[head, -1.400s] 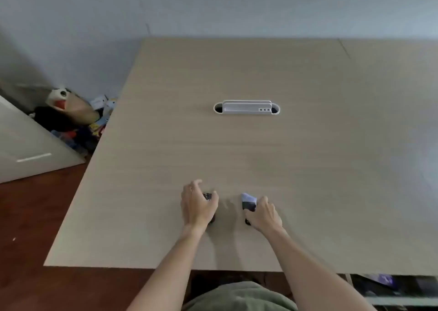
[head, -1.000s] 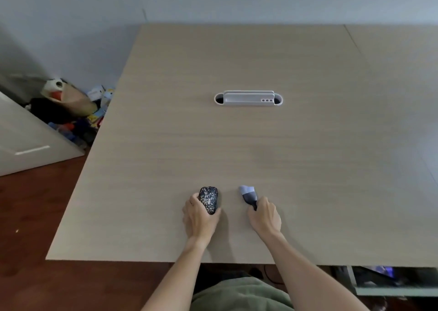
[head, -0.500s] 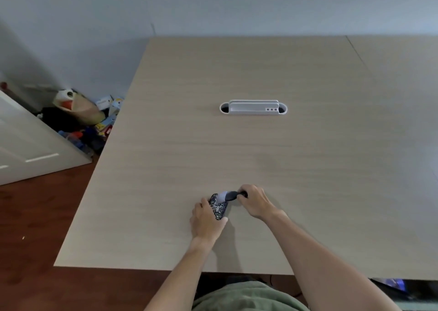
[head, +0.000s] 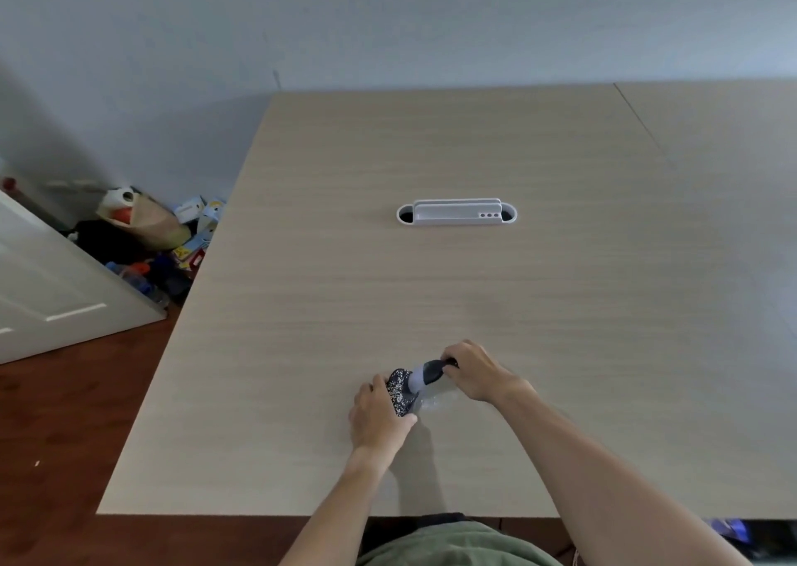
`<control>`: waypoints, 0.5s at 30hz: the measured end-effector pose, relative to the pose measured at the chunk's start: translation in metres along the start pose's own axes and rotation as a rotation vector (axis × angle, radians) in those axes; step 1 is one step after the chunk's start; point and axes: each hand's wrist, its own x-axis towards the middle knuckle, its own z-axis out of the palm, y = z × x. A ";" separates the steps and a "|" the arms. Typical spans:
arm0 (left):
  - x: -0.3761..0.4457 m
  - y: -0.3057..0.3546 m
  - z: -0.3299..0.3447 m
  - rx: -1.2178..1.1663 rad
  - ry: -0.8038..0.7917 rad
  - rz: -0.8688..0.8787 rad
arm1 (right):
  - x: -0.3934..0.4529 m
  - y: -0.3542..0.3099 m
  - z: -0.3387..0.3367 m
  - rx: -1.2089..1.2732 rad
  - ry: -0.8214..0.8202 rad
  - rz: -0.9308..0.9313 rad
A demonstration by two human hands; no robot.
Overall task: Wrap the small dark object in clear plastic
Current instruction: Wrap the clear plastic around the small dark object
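1. While both hands work near the front edge of the desk (head: 431,285), the stone (head: 399,391), dark and speckled, sits just ahead of the left hand (head: 379,419).
2. Stone's long axis runs roughly away from the person, tilted a little left; whether it rests on the desk or is lifted slightly, can't tell.
3. Left hand is nearer: thumb and fingers closed around the stone's left and near sides, gripping it.
4. Right hand (head: 478,371) sits just right of and beyond the stone, fingers curled shut on a dark-and-grey roll (head: 425,373).
5. Roll points left from the right hand; its grey end touches or overlaps the stone's top right edge.
6. Faint clear film (head: 435,401) shows on the desk just right of the stone, below the roll; edges too faint to trace.
7. Judgement: wrap is at its start; no film visibly covers the stone yet.
8. Next move likely turns on the roll passing across the stone's long axis while the left hand holds it steady.
9. White tray (head: 456,213) well apart, mid-desk, not involved.
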 end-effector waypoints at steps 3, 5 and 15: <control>0.001 0.000 -0.002 0.023 -0.017 0.015 | -0.004 -0.007 0.003 -0.036 -0.025 -0.038; 0.002 0.000 -0.003 0.049 -0.022 0.034 | -0.007 -0.005 0.004 -0.131 -0.021 -0.013; 0.003 0.000 -0.006 0.072 -0.060 0.078 | -0.013 -0.002 0.009 -0.044 -0.014 -0.027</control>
